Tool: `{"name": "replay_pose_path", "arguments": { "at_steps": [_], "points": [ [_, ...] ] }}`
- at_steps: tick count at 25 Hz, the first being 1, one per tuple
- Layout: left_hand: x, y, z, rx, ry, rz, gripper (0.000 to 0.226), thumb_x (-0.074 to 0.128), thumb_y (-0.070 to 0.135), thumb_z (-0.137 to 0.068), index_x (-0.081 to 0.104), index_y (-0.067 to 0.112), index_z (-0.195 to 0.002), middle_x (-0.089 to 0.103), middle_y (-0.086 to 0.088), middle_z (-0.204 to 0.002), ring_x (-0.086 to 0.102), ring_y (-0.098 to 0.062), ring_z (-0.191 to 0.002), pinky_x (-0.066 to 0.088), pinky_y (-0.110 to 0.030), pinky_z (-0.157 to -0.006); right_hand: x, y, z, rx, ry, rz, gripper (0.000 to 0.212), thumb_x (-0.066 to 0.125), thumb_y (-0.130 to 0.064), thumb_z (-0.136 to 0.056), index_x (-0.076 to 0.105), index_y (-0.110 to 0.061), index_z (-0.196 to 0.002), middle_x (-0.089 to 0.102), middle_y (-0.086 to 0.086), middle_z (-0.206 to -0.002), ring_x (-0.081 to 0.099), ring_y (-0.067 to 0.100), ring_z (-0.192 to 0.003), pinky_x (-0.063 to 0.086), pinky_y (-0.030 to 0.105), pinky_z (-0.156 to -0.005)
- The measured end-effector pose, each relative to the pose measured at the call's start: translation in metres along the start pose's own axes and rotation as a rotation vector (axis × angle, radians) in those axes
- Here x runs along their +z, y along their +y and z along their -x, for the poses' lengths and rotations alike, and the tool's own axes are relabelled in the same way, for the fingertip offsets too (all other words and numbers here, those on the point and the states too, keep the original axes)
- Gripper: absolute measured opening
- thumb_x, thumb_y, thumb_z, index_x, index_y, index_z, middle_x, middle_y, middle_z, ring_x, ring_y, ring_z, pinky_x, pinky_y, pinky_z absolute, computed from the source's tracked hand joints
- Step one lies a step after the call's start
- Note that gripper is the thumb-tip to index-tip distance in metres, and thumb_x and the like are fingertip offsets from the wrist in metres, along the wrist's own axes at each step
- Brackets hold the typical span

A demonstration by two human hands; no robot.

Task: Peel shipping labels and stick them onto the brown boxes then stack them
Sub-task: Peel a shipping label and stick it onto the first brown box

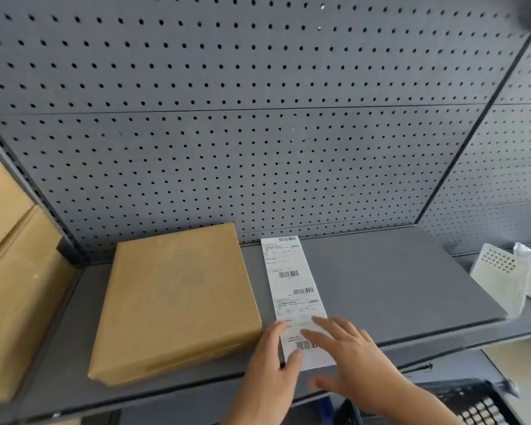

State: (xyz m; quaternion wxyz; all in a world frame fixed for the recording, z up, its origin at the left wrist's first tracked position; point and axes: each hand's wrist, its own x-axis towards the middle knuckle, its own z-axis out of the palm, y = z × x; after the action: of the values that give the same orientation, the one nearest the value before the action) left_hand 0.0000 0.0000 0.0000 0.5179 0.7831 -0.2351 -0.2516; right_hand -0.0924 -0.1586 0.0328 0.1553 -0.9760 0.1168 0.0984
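Note:
A long white strip of shipping labels point(292, 283) with barcodes lies flat on the grey shelf point(396, 280), running from the pegboard to the front edge. A flat brown box point(175, 302) lies just left of it. My left hand point(273, 360) rests at the strip's near left edge, thumb on the paper by the lowest barcode. My right hand point(350, 354) lies over the strip's near right part with fingers spread and straight. Whether a label corner is lifted cannot be seen.
More brown boxes point(16, 271) are stacked at the far left, past a shelf upright. A grey pegboard point(258, 118) backs the shelf. White perforated packaging point(503, 271) lies at the right. A dark crate point(472, 403) sits below the front right edge.

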Motion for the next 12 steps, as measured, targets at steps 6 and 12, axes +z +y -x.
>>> {"name": "replay_pose_path", "arguments": {
  "at_steps": [6, 12],
  "points": [
    [0.007, -0.012, -0.013, -0.047, -0.05, -0.042, 0.055, 0.058, 0.027, -0.101, 0.036, 0.034, -0.151, 0.033, 0.022, -0.154, 0.037, -0.007, -0.145, 0.028, -0.027, -0.122, 0.007, 0.011, -0.011, -0.064, 0.08, 0.062, 0.047, 0.049, -0.056, -0.094, 0.045, -0.047, -0.14, 0.035, -0.025, -0.152, 0.032, 0.005, -0.138, 0.035, 0.025, -0.111],
    [0.008, -0.017, -0.019, -0.053, -0.052, -0.01, 0.06, 0.058, 0.032, -0.097, 0.037, 0.03, -0.153, 0.037, 0.017, -0.16, 0.039, -0.003, -0.145, 0.031, -0.032, -0.123, 0.008, 0.021, -0.012, -0.114, 0.044, 0.071, 0.049, 0.053, -0.056, -0.091, 0.047, -0.05, -0.139, 0.034, -0.024, -0.153, 0.031, 0.005, -0.139, 0.031, 0.026, -0.112]
  ]
}}
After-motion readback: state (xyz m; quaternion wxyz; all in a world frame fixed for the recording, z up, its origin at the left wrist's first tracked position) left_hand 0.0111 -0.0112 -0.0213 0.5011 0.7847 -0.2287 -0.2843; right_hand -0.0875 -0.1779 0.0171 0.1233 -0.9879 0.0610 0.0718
